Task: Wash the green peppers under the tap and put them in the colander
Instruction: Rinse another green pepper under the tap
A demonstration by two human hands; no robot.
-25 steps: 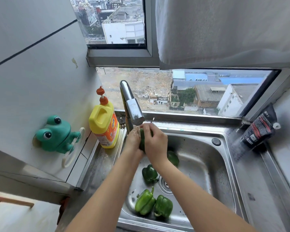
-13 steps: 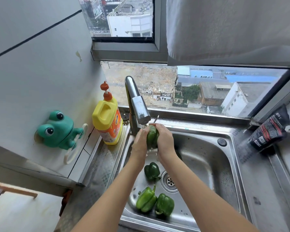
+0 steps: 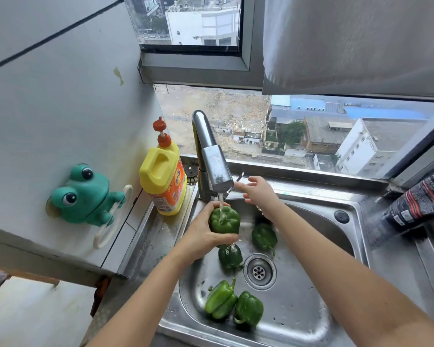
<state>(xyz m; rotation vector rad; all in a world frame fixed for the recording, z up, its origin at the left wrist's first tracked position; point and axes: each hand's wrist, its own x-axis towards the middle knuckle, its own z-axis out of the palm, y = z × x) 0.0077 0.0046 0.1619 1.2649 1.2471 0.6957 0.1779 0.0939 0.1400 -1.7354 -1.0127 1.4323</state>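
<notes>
My left hand (image 3: 203,234) grips a green pepper (image 3: 224,219) right under the chrome tap (image 3: 212,161), and water runs from the spout onto it. My right hand (image 3: 258,192) is off the pepper, fingers spread, next to the thin tap lever behind the spout. Several more green peppers lie in the steel sink (image 3: 311,284): one (image 3: 230,256) below the held one, one (image 3: 264,237) to its right, and two side by side (image 3: 221,299) (image 3: 249,308) near the front. No colander is in view.
A yellow detergent bottle (image 3: 164,181) with an orange pump stands left of the tap. A green frog holder (image 3: 84,196) sticks to the left wall. A black pouch (image 3: 421,201) leans at the right. The drain (image 3: 259,271) sits mid-sink. A window is behind.
Both hands rubbed the pepper under the tap before. Now my right hand has let go and moved up to the tap lever, and my left hand alone holds the pepper.
</notes>
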